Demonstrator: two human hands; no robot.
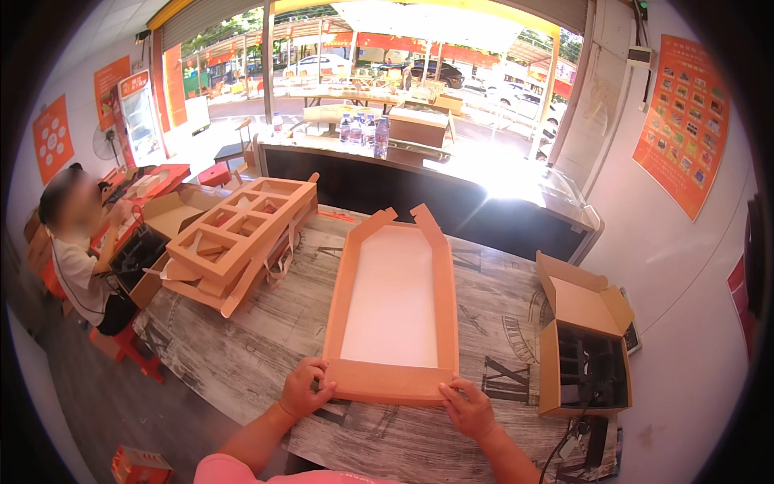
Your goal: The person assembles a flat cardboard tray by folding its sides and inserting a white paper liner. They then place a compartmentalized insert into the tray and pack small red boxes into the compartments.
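Observation:
In front of me on the table lies a long cardboard box tray [392,385], brown outside with a white bottom. Its long sides and near end are folded up, while two flaps stick out at the far end. My left hand [308,389] pinches the near left corner between thumb and fingers. At the near right corner, my right hand [468,405] grips the cardboard the same way. To the left sits a stack of brown cardboard inserts [242,230] with square cut-out windows, and a pale ribbon [280,266] hangs from its side.
An open cardboard box [551,367] with black contents and cables stands at the table's right. Beyond the table [242,355] is a counter [363,171] with several water bottles [380,137]. A person [81,242] sits at the left by another open box [173,214].

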